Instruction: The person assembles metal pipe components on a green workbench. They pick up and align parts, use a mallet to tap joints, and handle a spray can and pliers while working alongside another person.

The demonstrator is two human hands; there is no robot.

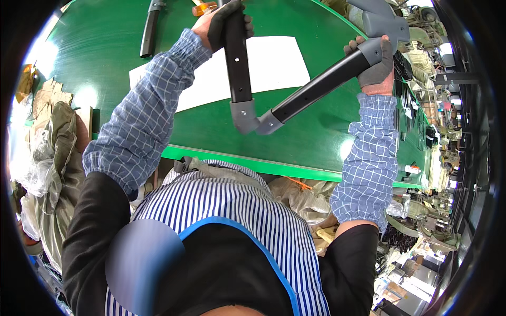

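I hold a V-shaped frame of black tubes (319, 94) with grey plastic joints over the table. Its bent grey joint (244, 117) points toward me, where the two tubes meet. My left hand (217, 29), in a dark fingerless glove, is wrapped round the upper part of the left tube. My right hand (378, 71), gloved alike, grips the grey end joint (370, 51) of the right tube. A larger grey plastic piece (387, 23) adjoins that end; whether it is joined on cannot be told. An orange handle (204, 8) lies beside my left hand.
Under the frame a white sheet (276, 63) lies on the green table (211, 129). Another black tube (151, 32) with a grey end lies at the far left. Cardboard (51, 100) and draped cloth (63, 131) are at the left edge. Thin black parts (403, 100) lie along the right side.
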